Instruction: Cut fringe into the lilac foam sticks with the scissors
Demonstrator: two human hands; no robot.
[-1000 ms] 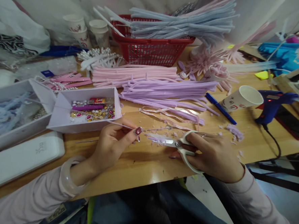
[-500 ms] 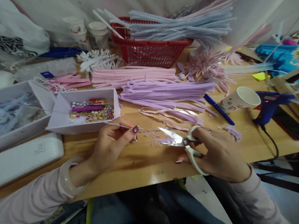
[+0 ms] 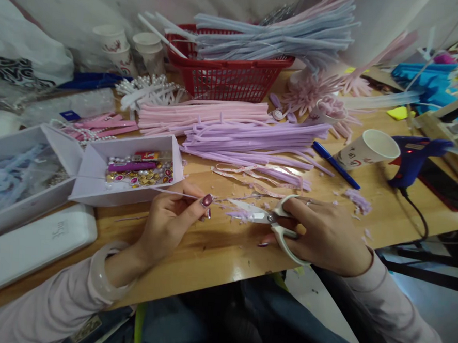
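My left hand (image 3: 167,222) pinches a thin lilac pipe cleaner (image 3: 177,192) between thumb and forefinger. The stem runs left toward the white box, and its other end points at the scissors. In my right hand (image 3: 321,236) is a pair of scissors (image 3: 270,218) with cream handles. Their blades point left, slightly parted, close to the left fingertips. Lilac fuzz (image 3: 239,214) lies at the blades; whether it is on them or on the table I cannot tell. Behind the hands lies a bundle of lilac pipe cleaners (image 3: 254,137).
A white box (image 3: 122,198) of beads and gems stands behind my left hand. A red basket (image 3: 227,81) holds blue stems. To the right are a blue marker (image 3: 336,165), a paper cup (image 3: 370,151) and a blue glue gun (image 3: 414,157). A white power bank (image 3: 41,248) lies left.
The scissors have moved left with my right hand, bringing the blades nearer to my left fingertips. The blades have drawn closer together. My left hand stays almost in place.
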